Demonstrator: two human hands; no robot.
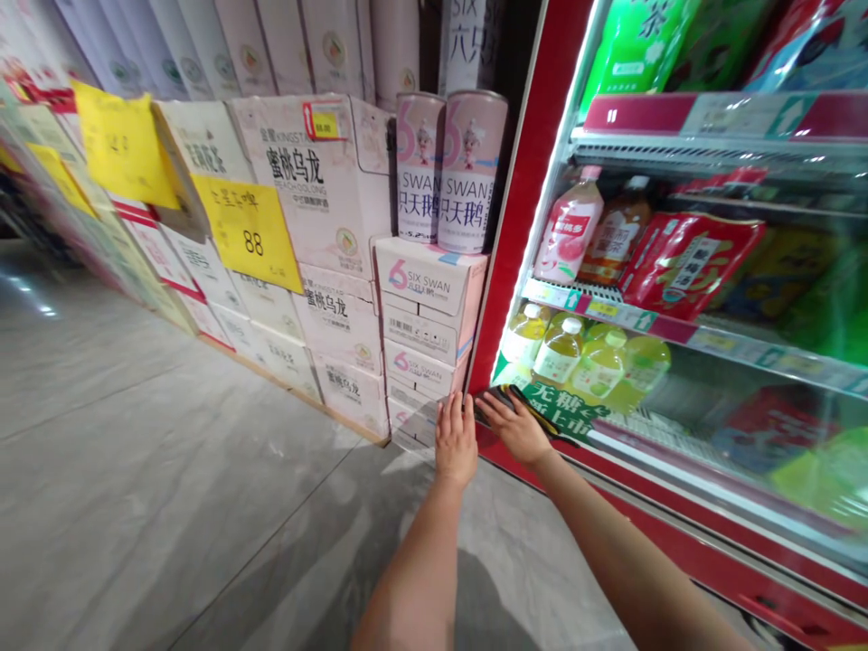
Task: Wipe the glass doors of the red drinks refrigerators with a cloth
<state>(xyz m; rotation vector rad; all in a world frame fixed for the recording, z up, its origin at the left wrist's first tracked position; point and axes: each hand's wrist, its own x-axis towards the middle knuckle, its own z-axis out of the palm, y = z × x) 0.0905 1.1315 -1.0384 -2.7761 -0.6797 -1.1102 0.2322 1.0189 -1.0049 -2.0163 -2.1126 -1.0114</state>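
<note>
My left hand (457, 441) reaches low in front of the white SIX SWAN cartons (427, 312), its fingers stretched out. Clear plastic film (421, 423) shows at its fingertips; whether they touch it I cannot tell. Beside it, my right hand (519, 428) lies with spread fingers over a dark item with yellow edging (539, 414) at the lower left corner of the red-framed drinks fridge (514, 208). What kind of item that is, I cannot make out. Behind it sits a green sign with white lettering (570, 409).
Two tall pink cans (471, 172) stand on the SIX SWAN cartons. Leftward runs a row of stacked beer cartons (322, 190) with yellow price signs (250, 231). Inside the fridge are bottles of yellow-green drink (557, 351), a pink bottle (570, 226) and red packs (698, 262). Grey floor (169, 470) spreads below.
</note>
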